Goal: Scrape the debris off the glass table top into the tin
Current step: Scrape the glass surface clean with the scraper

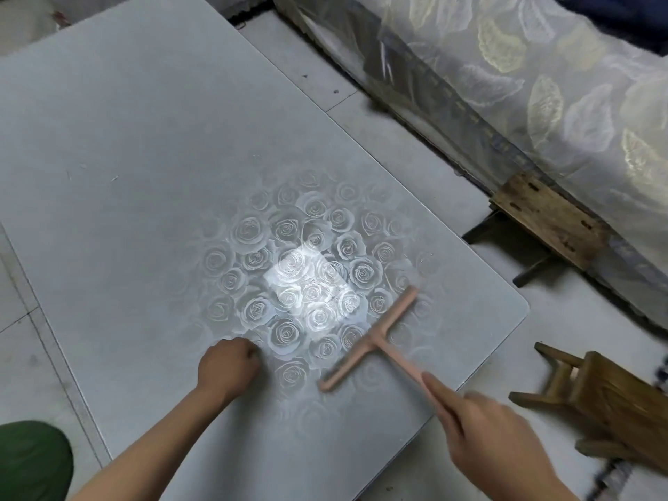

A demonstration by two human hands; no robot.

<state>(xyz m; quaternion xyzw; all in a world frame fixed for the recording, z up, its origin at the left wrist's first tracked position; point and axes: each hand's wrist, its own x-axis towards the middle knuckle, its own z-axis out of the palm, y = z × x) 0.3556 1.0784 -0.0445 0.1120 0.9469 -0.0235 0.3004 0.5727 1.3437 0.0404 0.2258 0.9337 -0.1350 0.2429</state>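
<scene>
A grey glass table top (144, 146) with a rose pattern fills most of the view. On its near right part lies a pink T-shaped scraper (372, 338), its blade flat on the glass. My right hand (495, 435) grips the scraper's handle from the lower right. My left hand (229, 367) rests on the glass to the left of the blade with its fingers curled into a fist; whether it holds anything is hidden. A few tiny specks of debris (114, 178) lie on the far left part of the glass. No tin is in view.
A small wooden stool (607, 403) stands by the table's right corner. Another wooden stool (546, 218) sits further back against a bed with a patterned cover (542, 85). Tiled floor (379, 113) runs between table and bed. A green object (32, 461) is at the lower left.
</scene>
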